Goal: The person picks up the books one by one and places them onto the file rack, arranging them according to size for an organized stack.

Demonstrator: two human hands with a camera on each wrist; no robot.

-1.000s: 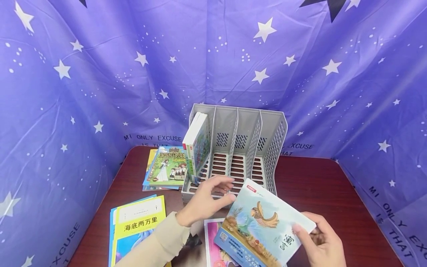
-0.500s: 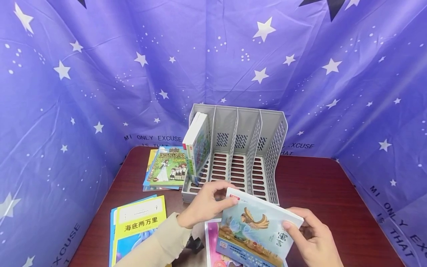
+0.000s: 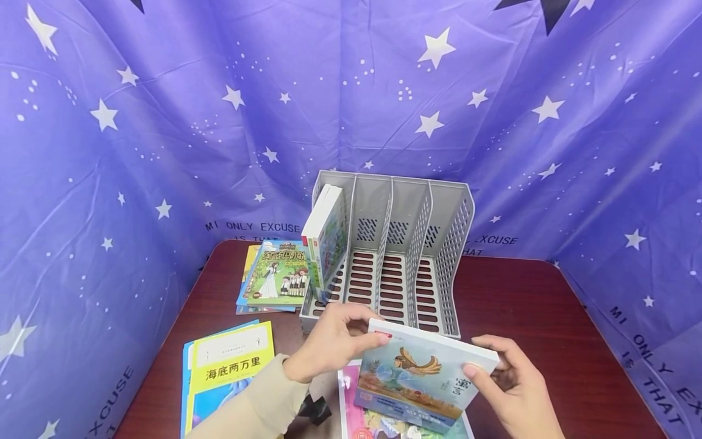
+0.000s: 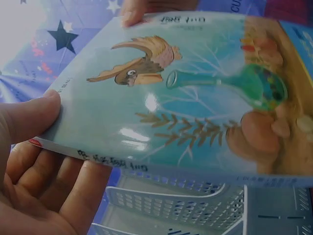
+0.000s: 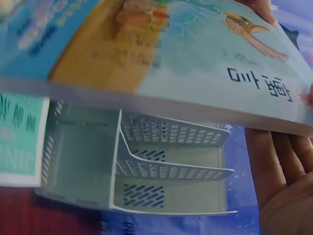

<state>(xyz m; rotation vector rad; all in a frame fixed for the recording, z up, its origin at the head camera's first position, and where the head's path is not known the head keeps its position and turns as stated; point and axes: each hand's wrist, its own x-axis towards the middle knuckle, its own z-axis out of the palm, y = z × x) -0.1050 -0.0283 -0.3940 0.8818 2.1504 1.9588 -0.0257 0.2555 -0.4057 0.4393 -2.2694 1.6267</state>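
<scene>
Though four-slotted, rack [image 3: 408,201] with books [image 3: 325,241] leftmost

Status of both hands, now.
Left hand: holding the bird-cover book by its left end.
Right hand: holding the same book by its right end.

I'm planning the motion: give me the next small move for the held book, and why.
Probably lift the book toward the rack: both hands grip it just in front, and other books stand at the rack's left end, with open space beside them.
</scene>
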